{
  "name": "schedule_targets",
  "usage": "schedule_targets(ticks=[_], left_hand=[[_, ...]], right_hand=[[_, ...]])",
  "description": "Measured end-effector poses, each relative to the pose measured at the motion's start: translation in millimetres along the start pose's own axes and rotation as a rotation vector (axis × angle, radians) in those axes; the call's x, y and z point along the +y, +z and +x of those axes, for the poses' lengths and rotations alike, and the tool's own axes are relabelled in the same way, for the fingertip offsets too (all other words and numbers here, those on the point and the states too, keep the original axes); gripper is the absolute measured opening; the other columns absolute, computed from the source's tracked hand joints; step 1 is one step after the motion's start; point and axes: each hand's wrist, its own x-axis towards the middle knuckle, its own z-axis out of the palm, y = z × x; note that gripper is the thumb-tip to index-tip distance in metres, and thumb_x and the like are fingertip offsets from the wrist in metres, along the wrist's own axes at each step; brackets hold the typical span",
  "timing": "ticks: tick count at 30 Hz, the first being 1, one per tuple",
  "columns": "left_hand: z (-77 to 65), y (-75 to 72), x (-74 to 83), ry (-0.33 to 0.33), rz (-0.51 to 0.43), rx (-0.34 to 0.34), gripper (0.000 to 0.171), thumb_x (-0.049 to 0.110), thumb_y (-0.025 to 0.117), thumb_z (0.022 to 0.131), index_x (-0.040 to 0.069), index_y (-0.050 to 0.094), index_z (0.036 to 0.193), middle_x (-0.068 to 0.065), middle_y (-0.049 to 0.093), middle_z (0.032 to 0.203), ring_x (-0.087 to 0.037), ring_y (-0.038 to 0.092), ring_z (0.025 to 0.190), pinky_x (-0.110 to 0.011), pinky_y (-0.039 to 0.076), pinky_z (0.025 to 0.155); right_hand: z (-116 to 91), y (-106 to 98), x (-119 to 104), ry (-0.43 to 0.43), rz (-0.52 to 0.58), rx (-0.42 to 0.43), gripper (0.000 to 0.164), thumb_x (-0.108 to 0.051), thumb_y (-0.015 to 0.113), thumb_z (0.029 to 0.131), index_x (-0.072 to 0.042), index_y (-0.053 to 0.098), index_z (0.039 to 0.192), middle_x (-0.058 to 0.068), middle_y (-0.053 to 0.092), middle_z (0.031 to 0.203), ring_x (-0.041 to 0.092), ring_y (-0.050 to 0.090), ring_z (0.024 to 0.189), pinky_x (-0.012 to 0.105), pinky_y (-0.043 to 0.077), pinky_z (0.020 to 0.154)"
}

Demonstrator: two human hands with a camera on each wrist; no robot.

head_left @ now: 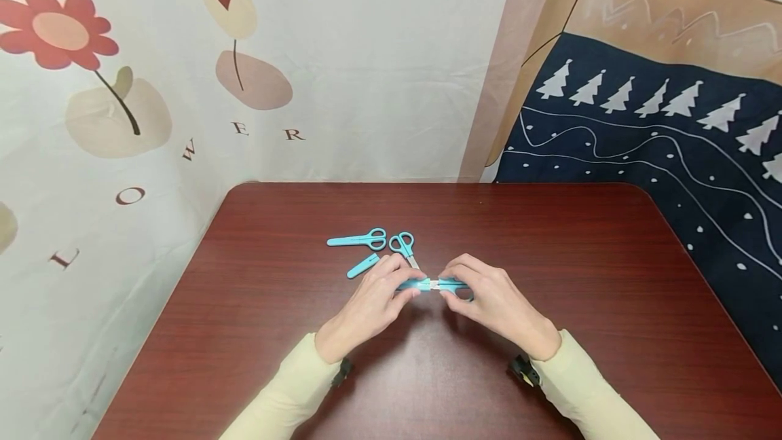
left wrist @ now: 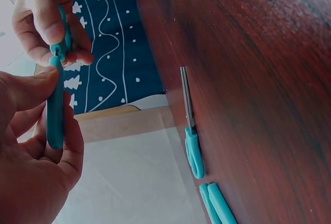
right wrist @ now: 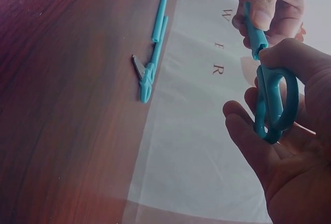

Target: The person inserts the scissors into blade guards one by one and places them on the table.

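Above the table, my left hand (head_left: 383, 288) pinches a blue scissors cover (left wrist: 55, 105) between thumb and fingers. My right hand (head_left: 490, 290) grips the handles of a pair of blue scissors (right wrist: 273, 97). The blades are mostly inside the cover, and a short length of metal shows between cover and handles in the head view. Just beyond my left hand lies a second pair of scissors (head_left: 402, 244) with bare blades, partly hidden by that hand in the head view. A loose blue cover (head_left: 363, 266) lies left of it.
Farther back on the left lies a third pair of scissors (head_left: 360, 240) with its cover on. Everything rests on a dark red wooden table (head_left: 550, 236). A printed cloth (head_left: 379, 73) hangs behind the table's far edge.
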Motion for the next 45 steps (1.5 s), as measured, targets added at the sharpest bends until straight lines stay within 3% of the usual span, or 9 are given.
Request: schedule_targets(ticks=[23, 45], left_hand=[[2.6, -0.1, 1.0, -0.01, 0.018, -0.034, 0.021, 0.004, 0.079, 0.09, 0.007, 0.075, 0.11, 0.0, 0.059, 0.098, -0.017, 0.052, 0.09, -0.029, 0.046, 0.079], [4.6, 1.9, 3.3, -0.001, 0.004, -0.02, 0.019, 0.004, 0.079, 0.09, 0.007, 0.075, 0.109, 0.0, 0.059, 0.098, -0.017, 0.053, 0.092, -0.029, 0.047, 0.079]], right_hand=[[2.1, 0.8, -0.8, -0.005, 0.015, -0.007, 0.023, -0.006, 0.084, 0.082, -0.009, 0.071, 0.101, -0.003, 0.065, 0.1, 0.006, 0.064, 0.077, 0.022, 0.057, 0.069], [3.7, -0.5, -5.1, 0.037, 0.014, -0.019, 0.022, -0.009, 0.084, 0.083, -0.009, 0.071, 0.101, -0.003, 0.066, 0.101, 0.005, 0.064, 0.078, 0.022, 0.057, 0.069]])
